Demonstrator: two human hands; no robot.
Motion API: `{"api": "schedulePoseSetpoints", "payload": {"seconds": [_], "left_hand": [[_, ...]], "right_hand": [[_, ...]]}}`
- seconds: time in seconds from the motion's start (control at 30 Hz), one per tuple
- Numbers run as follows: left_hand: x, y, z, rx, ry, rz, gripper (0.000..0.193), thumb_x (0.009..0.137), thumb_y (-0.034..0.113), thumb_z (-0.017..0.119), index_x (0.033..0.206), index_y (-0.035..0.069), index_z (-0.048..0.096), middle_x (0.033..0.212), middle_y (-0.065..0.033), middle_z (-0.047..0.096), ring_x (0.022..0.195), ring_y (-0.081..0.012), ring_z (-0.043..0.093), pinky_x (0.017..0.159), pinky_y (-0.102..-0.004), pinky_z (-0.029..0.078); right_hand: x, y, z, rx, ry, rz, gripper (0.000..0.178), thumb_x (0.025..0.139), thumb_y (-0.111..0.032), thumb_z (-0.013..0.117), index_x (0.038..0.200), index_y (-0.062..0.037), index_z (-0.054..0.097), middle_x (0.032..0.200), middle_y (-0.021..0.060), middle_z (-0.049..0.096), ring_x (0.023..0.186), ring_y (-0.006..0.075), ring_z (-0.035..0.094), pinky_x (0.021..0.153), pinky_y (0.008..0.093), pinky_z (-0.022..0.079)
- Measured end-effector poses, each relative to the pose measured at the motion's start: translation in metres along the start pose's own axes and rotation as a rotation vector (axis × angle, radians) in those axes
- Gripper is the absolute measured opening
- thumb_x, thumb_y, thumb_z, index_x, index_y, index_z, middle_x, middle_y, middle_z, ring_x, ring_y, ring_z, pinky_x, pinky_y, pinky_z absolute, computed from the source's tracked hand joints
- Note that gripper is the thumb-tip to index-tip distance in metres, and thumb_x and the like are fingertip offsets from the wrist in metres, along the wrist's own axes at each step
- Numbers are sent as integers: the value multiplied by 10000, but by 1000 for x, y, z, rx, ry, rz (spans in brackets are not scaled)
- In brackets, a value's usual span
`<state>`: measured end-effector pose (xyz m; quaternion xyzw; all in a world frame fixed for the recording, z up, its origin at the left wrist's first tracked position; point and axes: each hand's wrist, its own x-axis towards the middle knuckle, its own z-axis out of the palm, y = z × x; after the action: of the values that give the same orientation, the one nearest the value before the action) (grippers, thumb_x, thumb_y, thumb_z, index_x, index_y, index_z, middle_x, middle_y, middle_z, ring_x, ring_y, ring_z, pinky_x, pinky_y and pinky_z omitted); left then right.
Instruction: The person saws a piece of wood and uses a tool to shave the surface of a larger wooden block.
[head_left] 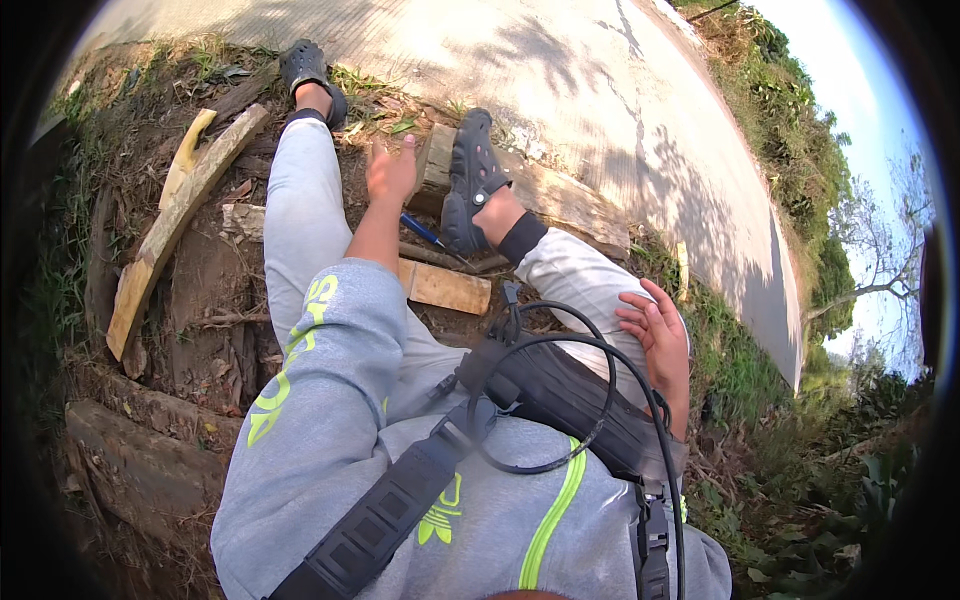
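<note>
My left hand (391, 172) reaches forward between my feet, its thumb apart from the fingers and nothing visible in it. Just right of it is the squared end of a wooden beam (434, 168), beside my right clog (468, 185). Below the hand lies a slim blue and black tool (422, 230); its exact kind is unclear. Nearer to me, a short pale wood block (450, 288) lies on the ground. My right hand (655, 330) rests by my right knee, palm partly up, fingers loosely bent and apart, holding nothing.
A long split timber (180, 235) and a shorter yellowish piece (184, 158) lie left of my left leg. A thick log (150, 470) is at the lower left. A black cable (545, 470) loops before my lap. Beyond my feet runs a concrete road (620, 110).
</note>
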<state>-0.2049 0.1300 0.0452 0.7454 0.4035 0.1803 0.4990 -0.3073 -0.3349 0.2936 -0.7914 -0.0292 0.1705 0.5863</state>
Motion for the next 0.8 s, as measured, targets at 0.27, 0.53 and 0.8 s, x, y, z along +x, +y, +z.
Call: {"api": "schedulePoseSetpoints", "payload": {"seconds": [0.27, 0.53, 0.8], "left_hand": [[48, -17, -5, -404, 114, -122, 929, 1022, 697, 579, 1518, -84, 489, 1470, -299, 607, 1349, -395, 603, 1165, -452, 425], [27, -9, 0, -300, -214, 6, 726, 1053, 463, 681, 1521, -64, 512, 1416, -249, 681, 1289, -301, 664, 1115, -377, 473], [39, -10, 60, -123, -363, -83, 766, 1074, 514, 625, 1581, -35, 460, 1502, -252, 615, 1406, -317, 583, 1179, -402, 421]], "right_hand": [[19, -51, -12, -126, -26, -139, 529, 1107, -257, 590, 1573, -33, 479, 1359, 165, 705, 1192, 249, 693, 1026, 384, 548], [105, -11, -92, -89, 136, -34, 530, 1112, -243, 591, 1578, -21, 470, 1336, 158, 710, 1143, 216, 702, 1014, 381, 571], [278, 188, -195, -392, 300, 354, 629, 1063, -383, 665, 1535, 11, 528, 1374, 155, 709, 1196, 242, 690, 1045, 404, 527]]}}
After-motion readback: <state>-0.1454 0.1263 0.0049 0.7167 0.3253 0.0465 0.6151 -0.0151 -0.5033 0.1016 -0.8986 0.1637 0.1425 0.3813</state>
